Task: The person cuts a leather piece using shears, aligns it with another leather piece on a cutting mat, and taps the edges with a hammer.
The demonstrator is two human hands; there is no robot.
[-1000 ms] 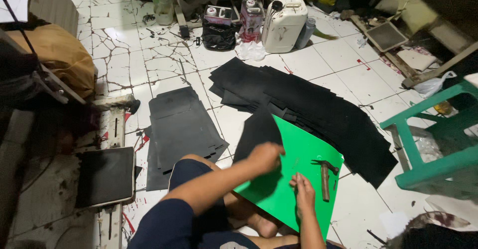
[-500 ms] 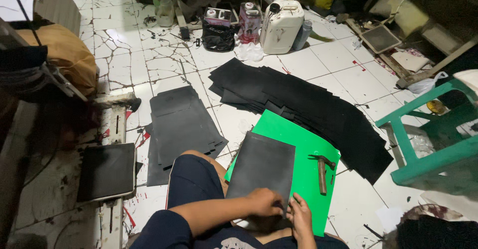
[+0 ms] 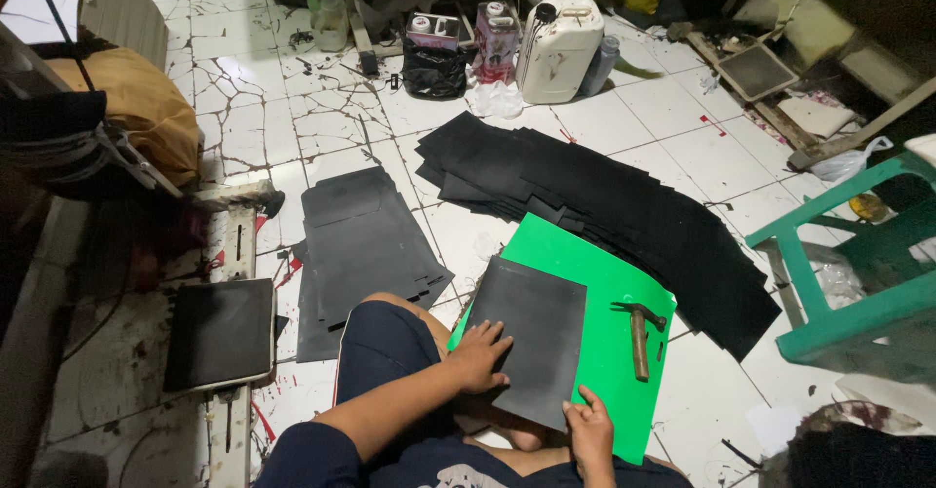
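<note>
A black rectangular sheet (image 3: 534, 332) lies on a green cutting mat (image 3: 609, 283) on the tiled floor in front of me. My left hand (image 3: 480, 354) rests flat on the sheet's near left part, fingers spread. My right hand (image 3: 591, 431) pinches the sheet's near right corner. A hammer (image 3: 639, 337) with a wooden handle lies on the mat, just right of the sheet. My bent knee in dark shorts (image 3: 375, 337) is left of the mat.
A long spread of black sheets (image 3: 624, 210) fans out behind the mat. Another stack of black sheets (image 3: 366, 244) lies to the left. A green plastic stool (image 3: 858, 273) stands at right. A white jerrycan (image 3: 558, 47) and bottles stand at the back.
A black sheet has been drawn from the far pile onto the green mat and pulled towards me. Both hands moved nearer with it and now hold its near edge.
</note>
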